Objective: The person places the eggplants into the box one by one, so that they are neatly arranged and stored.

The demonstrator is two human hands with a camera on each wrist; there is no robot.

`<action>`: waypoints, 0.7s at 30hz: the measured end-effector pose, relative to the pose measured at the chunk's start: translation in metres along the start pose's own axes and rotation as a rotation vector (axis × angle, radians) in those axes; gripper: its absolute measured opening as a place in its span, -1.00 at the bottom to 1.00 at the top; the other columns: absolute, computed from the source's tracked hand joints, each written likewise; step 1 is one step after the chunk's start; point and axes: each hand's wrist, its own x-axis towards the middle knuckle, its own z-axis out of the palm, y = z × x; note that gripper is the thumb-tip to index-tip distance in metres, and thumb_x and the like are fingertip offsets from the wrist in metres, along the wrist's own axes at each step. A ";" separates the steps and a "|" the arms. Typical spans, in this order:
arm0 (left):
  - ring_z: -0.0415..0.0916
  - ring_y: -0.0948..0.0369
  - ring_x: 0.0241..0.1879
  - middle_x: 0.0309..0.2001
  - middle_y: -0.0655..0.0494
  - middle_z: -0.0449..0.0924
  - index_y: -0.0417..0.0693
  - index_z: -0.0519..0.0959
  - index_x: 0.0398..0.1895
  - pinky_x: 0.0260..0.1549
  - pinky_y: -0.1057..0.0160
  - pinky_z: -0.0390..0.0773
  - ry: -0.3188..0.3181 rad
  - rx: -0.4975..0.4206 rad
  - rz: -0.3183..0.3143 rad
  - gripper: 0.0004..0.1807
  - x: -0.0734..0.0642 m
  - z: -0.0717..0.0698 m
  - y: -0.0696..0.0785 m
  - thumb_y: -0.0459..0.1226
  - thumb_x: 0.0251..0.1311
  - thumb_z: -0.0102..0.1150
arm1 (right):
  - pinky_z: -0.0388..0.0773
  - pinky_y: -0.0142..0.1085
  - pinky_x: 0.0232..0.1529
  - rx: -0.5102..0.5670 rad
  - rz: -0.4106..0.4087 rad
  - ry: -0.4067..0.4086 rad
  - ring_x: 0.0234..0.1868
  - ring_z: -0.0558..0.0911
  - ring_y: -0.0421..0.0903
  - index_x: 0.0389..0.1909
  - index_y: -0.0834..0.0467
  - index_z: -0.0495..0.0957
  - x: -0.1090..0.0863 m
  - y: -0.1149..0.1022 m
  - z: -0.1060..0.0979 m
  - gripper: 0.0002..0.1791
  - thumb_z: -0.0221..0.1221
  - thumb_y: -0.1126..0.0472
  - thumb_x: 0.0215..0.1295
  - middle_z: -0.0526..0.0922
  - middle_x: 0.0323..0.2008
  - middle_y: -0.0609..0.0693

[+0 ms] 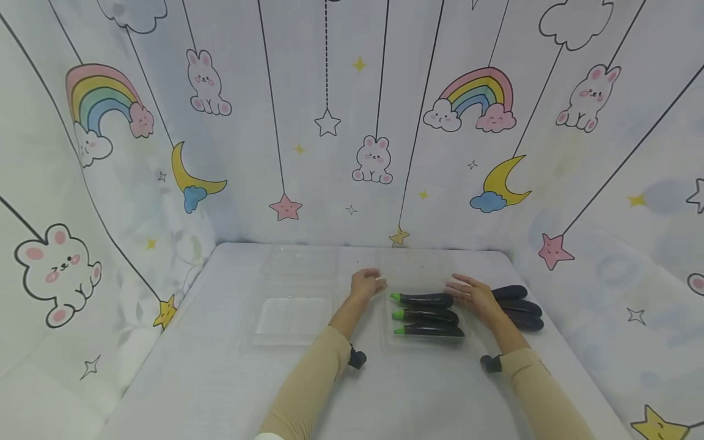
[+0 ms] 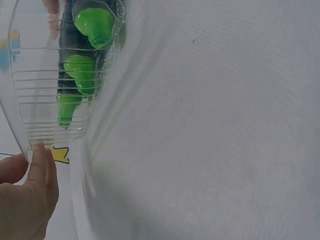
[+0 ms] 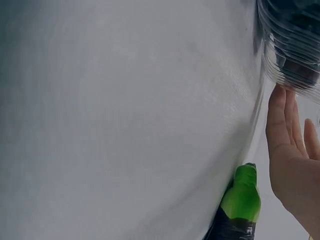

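Observation:
Three dark eggplants (image 1: 428,315) with bright green stems lie side by side in a clear plastic clamshell container (image 1: 396,343), whose lid (image 1: 415,263) is folded back behind it. At the container's left side is my left hand (image 1: 367,284); in the left wrist view its fingertips (image 2: 38,150) touch the ridged end wall, with the thumb by the rim. My right hand (image 1: 474,296) is at the opposite side, and its straight fingers (image 3: 278,102) touch the ridged wall in the right wrist view. The thumb there stands apart. Several fingers are partly hidden.
More eggplants (image 1: 519,307) lie to the right of my right hand, near the table's right edge. On the left stands another clear clamshell container (image 1: 255,336), opened out. A patterned cloth (image 1: 330,183) hangs behind the white table (image 1: 187,366).

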 end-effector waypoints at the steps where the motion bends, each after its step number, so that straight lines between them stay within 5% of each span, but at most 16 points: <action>1: 0.64 -0.04 0.18 0.32 -0.32 0.50 -0.39 0.44 0.35 0.11 0.20 0.64 -0.002 -0.039 -0.004 -0.49 0.000 0.000 0.000 -0.51 0.34 0.22 | 0.54 -0.35 0.24 0.002 -0.002 0.003 0.36 0.57 0.02 0.63 0.29 0.03 0.000 0.001 0.000 -0.38 -0.08 0.24 0.69 0.25 0.50 0.41; 7: 0.68 -0.05 0.11 0.28 -0.33 0.52 -0.40 0.46 0.30 0.00 0.26 0.69 0.012 -0.121 -0.015 -0.52 0.001 0.001 0.000 -0.58 0.32 0.21 | 0.55 -0.35 0.23 0.035 0.008 0.051 0.24 0.67 -0.08 0.62 0.26 0.08 0.001 0.000 0.003 -0.36 0.01 0.19 0.66 0.36 0.47 0.34; 21: 0.72 -0.03 0.05 0.17 -0.30 0.61 -0.33 0.56 0.13 0.00 0.24 0.69 0.043 -0.143 -0.041 -0.65 0.001 0.002 0.000 -0.59 0.28 0.24 | 0.58 -0.40 0.15 0.100 -0.019 0.039 0.11 0.73 -0.17 0.50 0.36 0.11 0.001 0.004 0.001 -0.47 -0.03 0.28 0.67 0.69 0.21 0.09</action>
